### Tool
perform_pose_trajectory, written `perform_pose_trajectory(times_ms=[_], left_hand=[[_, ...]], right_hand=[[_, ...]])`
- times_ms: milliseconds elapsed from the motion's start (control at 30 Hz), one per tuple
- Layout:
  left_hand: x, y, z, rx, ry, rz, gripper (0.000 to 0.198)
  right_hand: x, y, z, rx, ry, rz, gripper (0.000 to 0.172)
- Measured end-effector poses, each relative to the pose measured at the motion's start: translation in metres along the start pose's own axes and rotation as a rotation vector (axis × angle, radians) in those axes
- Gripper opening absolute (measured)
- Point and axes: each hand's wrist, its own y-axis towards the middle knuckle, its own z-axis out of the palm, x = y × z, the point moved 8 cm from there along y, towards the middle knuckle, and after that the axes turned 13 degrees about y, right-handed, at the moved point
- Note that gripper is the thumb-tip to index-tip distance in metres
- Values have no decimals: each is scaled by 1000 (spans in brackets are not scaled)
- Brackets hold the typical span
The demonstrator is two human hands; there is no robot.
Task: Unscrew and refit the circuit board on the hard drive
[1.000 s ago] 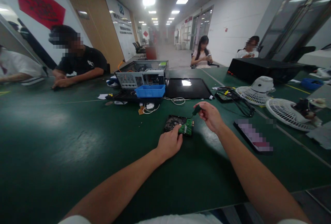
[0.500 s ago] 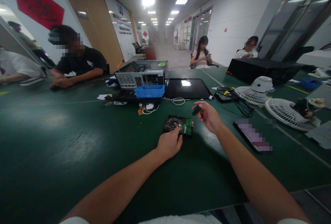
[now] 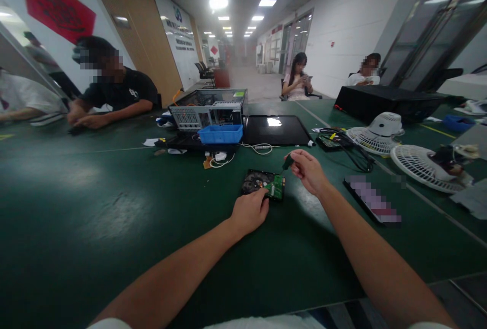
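Observation:
A hard drive [image 3: 253, 181] lies on the green table in front of me, its green circuit board [image 3: 276, 186] facing up on the right side. At its near edge is my left hand [image 3: 250, 211], gripping it with the fingertips over the board. My right hand [image 3: 306, 169] is closed around the dark green handle of a screwdriver [image 3: 288, 162]. The thin shaft points down and left to the upper right part of the board. Whether the tip sits in a screw is too small to see.
Behind the drive stand a blue tray [image 3: 220, 135], an open computer case [image 3: 207, 113] and a black panel [image 3: 279, 130]. To the right are a phone [image 3: 371, 199], cables [image 3: 361, 155] and white fan parts [image 3: 418, 167]. Several people sit around the table.
My hands, the drive and the screwdriver keep almost the same place. The screwdriver handle looks slightly turned in my right fingers.

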Motion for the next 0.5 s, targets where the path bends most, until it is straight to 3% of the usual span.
perform_pose_trajectory(times_ms=[333,500], left_hand=[[0,-1,-4,-2,-16,26,39],[-1,-2,-3,-8,5,38,41]], right_hand=[[10,0,0,27,-152,-102,19],[6,-3,6,61,-152,-39,21]])
